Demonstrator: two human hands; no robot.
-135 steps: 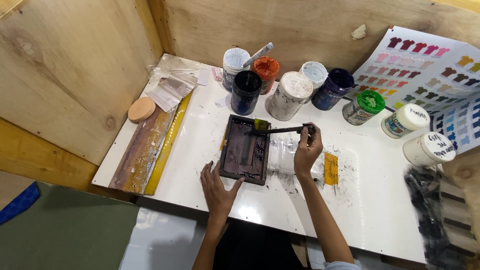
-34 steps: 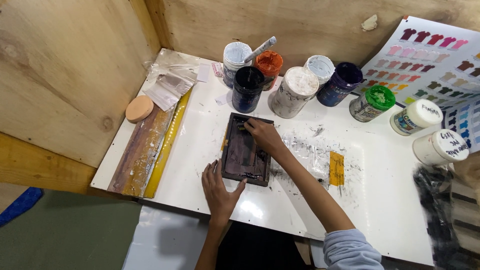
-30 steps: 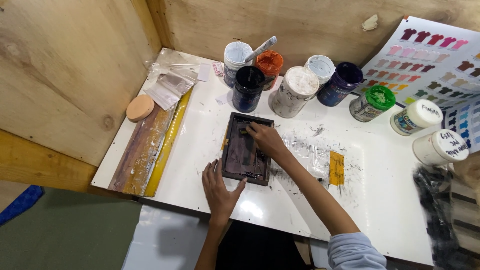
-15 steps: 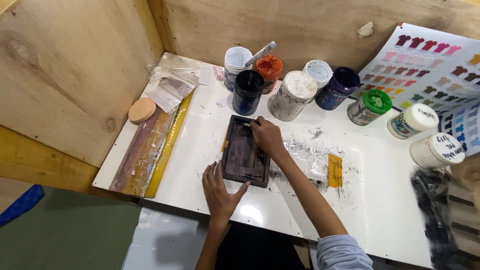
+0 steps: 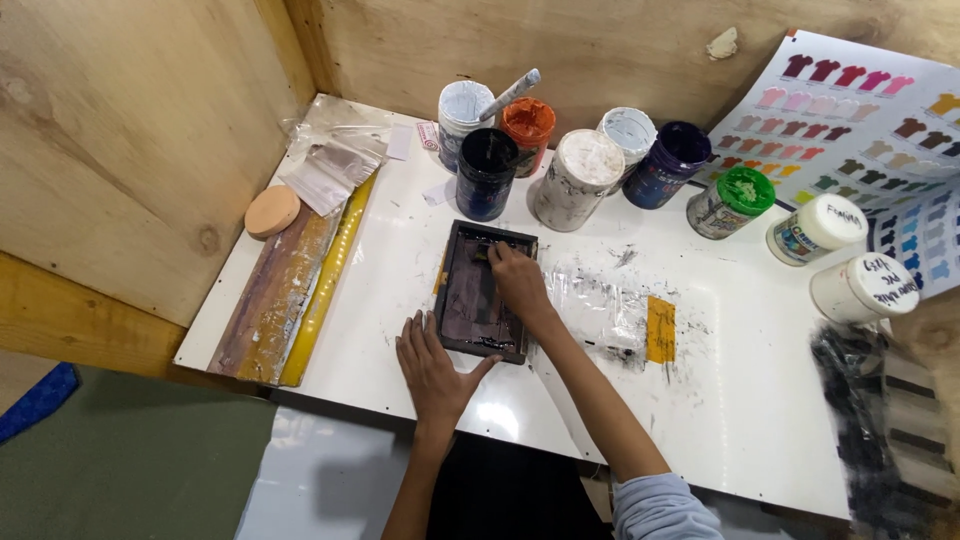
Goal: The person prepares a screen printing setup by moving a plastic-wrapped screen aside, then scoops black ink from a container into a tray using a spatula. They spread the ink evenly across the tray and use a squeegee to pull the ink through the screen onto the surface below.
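A small dark-framed printing screen [image 5: 470,300] lies flat on the white table [image 5: 760,400]. My left hand [image 5: 432,368] rests spread on the table at the frame's near edge, its thumb against the frame's near right corner. My right hand [image 5: 518,283] is on the far part of the screen, fingers closed over something small and dark that I cannot make out. Just right of the frame lies a clear plastic sheet [image 5: 600,310] smeared with ink, with a strip of yellow tape [image 5: 661,329] on it.
Several ink jars stand along the back: a black open one [image 5: 487,172], orange [image 5: 528,124], white-lidded [image 5: 580,178], dark blue [image 5: 666,163], green-lidded [image 5: 732,201]. A colour chart [image 5: 860,110] leans at the right. Long squeegee strips [image 5: 290,285] and a round tan lid [image 5: 271,211] lie left.
Earlier my right hand held a dark stick over the frame's far right corner. It has since come down onto the screen's far end and stays there; my left hand has not moved.
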